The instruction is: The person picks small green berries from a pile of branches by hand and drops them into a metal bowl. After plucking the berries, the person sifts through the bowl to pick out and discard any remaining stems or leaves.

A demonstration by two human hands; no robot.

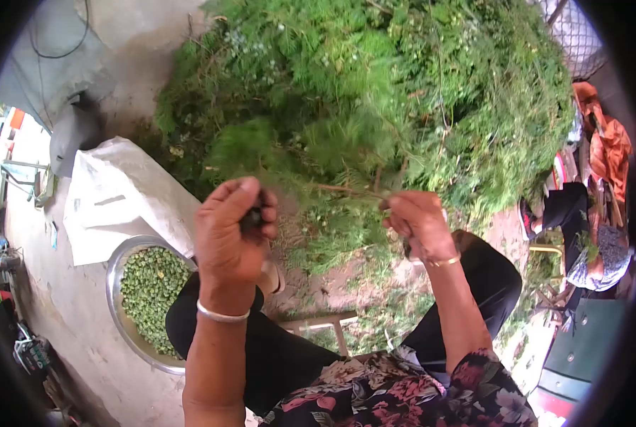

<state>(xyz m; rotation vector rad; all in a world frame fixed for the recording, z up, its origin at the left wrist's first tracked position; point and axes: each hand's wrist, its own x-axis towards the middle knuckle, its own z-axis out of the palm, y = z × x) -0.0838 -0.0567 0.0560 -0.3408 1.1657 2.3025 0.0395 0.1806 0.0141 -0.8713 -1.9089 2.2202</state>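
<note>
My right hand (426,222) pinches the end of a thin brown twig (343,188), whose feathery green sprays reach left in front of the big green heap. My left hand (234,226) is closed, thumb against curled fingers, with something dark inside that I cannot make out. Ahead of both hands lies a large heap of cut evergreen branches (375,85), dotted with small pale cones or berries. Left of my knee, a round metal basin (112,285) holds many small green cones or berries (151,295).
A white sack (119,192) lies beside the basin. Green scraps litter the ground between my knees, near a low wooden frame (325,322). Another person (570,206) sits at the right, near an orange cloth (606,142) and a green box-like object (581,349).
</note>
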